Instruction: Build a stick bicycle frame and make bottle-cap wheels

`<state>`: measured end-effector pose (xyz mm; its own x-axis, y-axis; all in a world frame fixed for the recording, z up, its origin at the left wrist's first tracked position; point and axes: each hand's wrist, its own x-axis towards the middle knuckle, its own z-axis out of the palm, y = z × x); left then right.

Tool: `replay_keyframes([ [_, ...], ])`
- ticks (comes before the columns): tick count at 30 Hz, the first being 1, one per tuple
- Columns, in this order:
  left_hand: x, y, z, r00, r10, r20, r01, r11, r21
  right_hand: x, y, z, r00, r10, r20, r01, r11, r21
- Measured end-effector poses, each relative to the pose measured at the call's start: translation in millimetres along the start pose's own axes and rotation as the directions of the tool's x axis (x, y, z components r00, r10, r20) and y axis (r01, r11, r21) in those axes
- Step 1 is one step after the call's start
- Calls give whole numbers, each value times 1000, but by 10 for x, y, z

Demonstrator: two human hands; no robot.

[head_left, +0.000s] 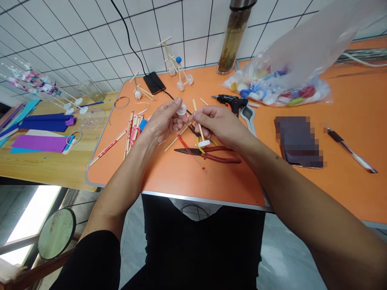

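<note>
My left hand pinches a small white bottle cap between thumb and forefinger, above the orange table. My right hand grips a thin wooden stick that stands nearly upright, with another white cap on its lower end. The two hands are close together, the cap near the stick's upper part. Red-handled pliers lie on the table just under the hands, beside a thin red strip.
A black glue gun lies behind my right hand. A plastic bag of coloured caps, a tall bottle, stick-and-cap models, loose chopsticks, a pen and a black box surround them. Coloured paper covers the left wooden table.
</note>
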<state>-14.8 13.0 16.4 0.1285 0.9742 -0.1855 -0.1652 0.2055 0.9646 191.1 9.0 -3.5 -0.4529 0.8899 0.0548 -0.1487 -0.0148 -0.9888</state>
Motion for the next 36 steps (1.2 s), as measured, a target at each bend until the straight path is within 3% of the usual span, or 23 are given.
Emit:
replay_keyframes([
  [9,-40,15,8,998,10,56,-12,999,35,-37,-31,23,997,42,60,-32,988,-152],
  [22,32,20,-51,995,-7,-101,-1,997,-81,-53,-60,28,998,50,38,-43,986,-162],
  [27,2,-10,7,998,2,-60,-8,995,-100,-91,-139,95,997,67,43,-56,972,-227],
  [36,-33,-105,92,1000,11,-19,-12,997,-81,-106,-150,130,993,111,-27,-114,978,-177],
])
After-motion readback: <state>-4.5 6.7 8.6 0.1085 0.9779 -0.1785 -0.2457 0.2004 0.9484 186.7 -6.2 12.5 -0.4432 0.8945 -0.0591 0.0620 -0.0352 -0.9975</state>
